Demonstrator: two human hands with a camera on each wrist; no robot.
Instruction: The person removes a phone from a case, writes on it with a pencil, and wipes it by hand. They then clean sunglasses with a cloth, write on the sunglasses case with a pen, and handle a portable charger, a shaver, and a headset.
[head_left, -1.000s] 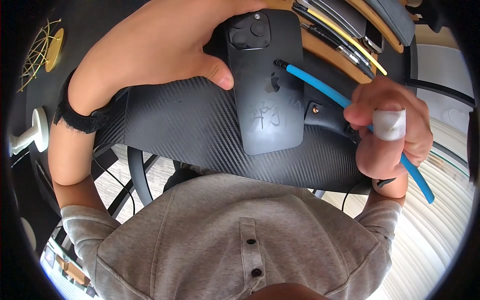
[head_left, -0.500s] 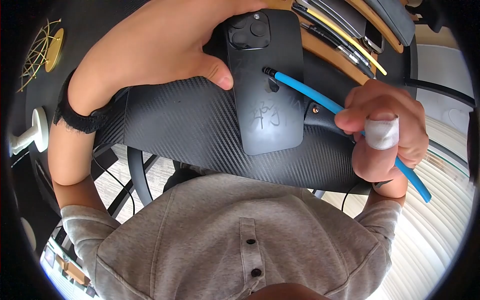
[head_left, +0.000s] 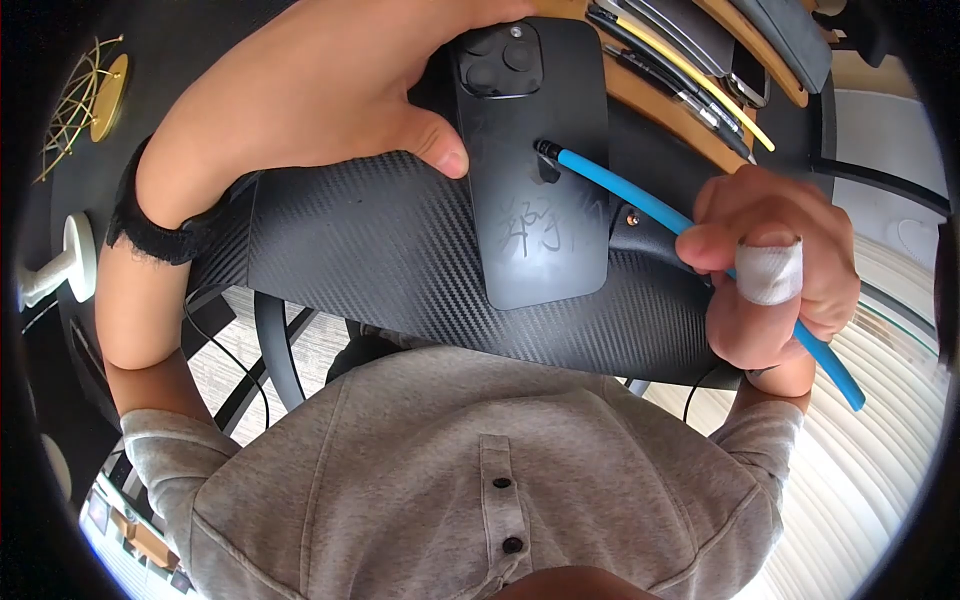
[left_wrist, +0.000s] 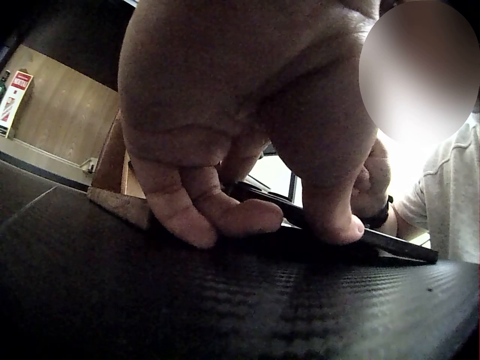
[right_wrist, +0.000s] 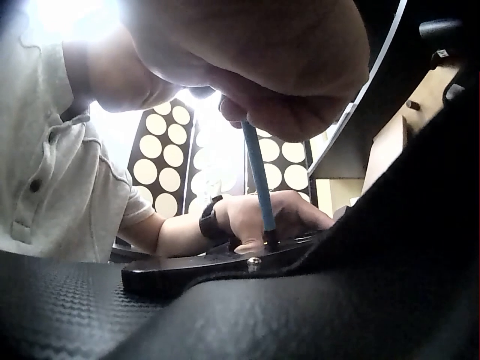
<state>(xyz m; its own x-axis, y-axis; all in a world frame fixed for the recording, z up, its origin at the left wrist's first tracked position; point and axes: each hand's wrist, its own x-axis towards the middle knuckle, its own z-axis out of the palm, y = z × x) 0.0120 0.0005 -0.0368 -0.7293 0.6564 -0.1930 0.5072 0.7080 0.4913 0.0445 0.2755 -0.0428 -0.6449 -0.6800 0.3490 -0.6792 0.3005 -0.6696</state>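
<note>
A black smartphone (head_left: 545,250) lies back side up, with handwritten marks on its back. My left hand (head_left: 320,90) holds it from the left. Its thumb presses the left edge, while the far fingers reach round the top, partly out of the head view. In the left wrist view, the thumb (left_wrist: 341,225) sits at the phone's side and other fingers curl down to the dark surface. My right hand (head_left: 780,260), with white tape round one finger, grips a slim blue pencil-like stick (head_left: 625,192). Its black ribbed tip meets the phone's back by the apple logo.
Beneath the phone is a dark carbon-patterned surface (head_left: 370,250). A wooden organizer (head_left: 650,95) holds pens and a yellow stick (head_left: 700,80) at upper right. A black strap with a metal snap (head_left: 632,217) lies beside the phone. A gold wire ornament (head_left: 105,100) stands at far left.
The blue stick's black tip has slid left and down across the phone's back, then slightly right, the right hand moving with it. The left hand and the phone have hardly moved.
</note>
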